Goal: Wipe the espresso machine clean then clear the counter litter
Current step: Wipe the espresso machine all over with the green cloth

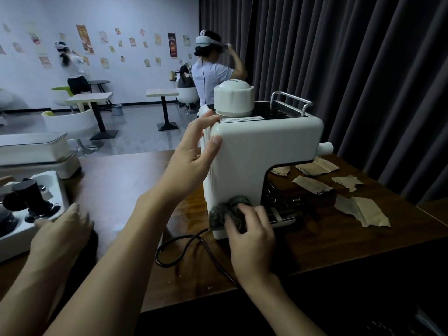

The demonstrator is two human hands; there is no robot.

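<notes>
White espresso machine (261,151), standing on the dark wooden counter (116,190); its upper corner is clasped by the left hand (194,151), fingers wrapped over the top edge and thumb laid on the side panel; a grey cloth (225,212) is bunched in the right hand (252,229) and pressed against the machine's lower side, at 6 o'clock from the left hand. Torn brown paper scraps (363,209) are strewn on the counter at 3 o'clock from the machine's base; a black power cord (157,255) is looped at 7 o'clock; at 9 o'clock, a white moulded tray (17,241) of black parts is seen, with another person's hand (63,229) just beside it.
</notes>
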